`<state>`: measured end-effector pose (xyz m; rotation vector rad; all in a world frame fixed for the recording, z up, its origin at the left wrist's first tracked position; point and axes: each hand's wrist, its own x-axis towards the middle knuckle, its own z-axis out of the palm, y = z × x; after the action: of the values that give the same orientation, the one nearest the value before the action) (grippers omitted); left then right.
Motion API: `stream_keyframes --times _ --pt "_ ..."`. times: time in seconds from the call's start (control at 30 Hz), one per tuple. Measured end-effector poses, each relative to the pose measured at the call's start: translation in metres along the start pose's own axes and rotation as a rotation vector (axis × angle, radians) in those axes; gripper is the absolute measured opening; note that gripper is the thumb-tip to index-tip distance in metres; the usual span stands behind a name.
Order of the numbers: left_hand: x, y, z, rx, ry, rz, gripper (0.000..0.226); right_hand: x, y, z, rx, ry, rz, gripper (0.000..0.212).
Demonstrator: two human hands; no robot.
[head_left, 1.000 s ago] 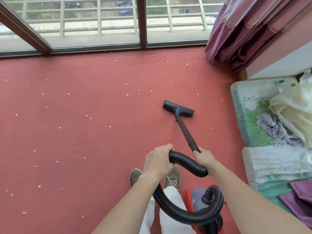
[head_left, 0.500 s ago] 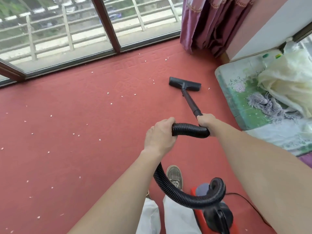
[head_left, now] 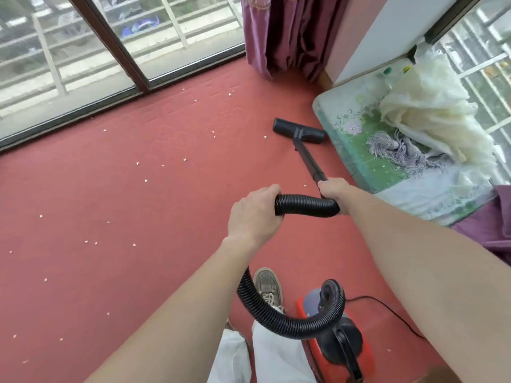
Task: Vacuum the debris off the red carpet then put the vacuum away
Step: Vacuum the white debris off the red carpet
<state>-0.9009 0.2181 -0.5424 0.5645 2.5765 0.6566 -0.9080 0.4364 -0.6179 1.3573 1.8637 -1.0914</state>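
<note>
Where pale debris [head_left: 146, 180], perhaps paper, dots the red carpet [head_left: 83, 194], windows [head_left: 188, 37] begin.

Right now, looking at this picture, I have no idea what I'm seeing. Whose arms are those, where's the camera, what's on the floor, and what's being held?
This is one picture, taken by a camera worn on a person's head, looking down at their own bare arms. The left hand grips the black ribbed hose. The right hand grips the stiff tube where that hose joins it. The tube ends in a flat nozzle resting on the red carpet, close to a flowered mat. The hose loops back to the red and black vacuum beside the person's shoe. Small pale crumbs lie scattered over the carpet, mostly to the left.
</note>
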Motion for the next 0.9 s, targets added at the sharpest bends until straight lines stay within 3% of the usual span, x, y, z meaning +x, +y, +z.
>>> stream_keyframes --times 0.23,0.47,0.73,0.9 --pt "0.004 0.007 0.003 0.023 -0.044 0.032 0.012 -0.009 0.016 -0.007 -0.030 -0.041 0.018 0.030" --pt "-0.060 0.008 0.031 0.049 -0.170 0.098 0.017 -0.065 0.117 0.012 0.007 -0.119 0.021 0.033" --pt "-0.153 -0.014 0.035 0.029 -0.185 0.053 0.020 -0.143 0.200 0.068 0.122 -0.209 0.112 0.040" --pt "-0.152 -0.010 0.032 0.020 -0.114 0.086 0.017 -0.134 0.173 0.058 0.070 -0.140 0.074 0.035"
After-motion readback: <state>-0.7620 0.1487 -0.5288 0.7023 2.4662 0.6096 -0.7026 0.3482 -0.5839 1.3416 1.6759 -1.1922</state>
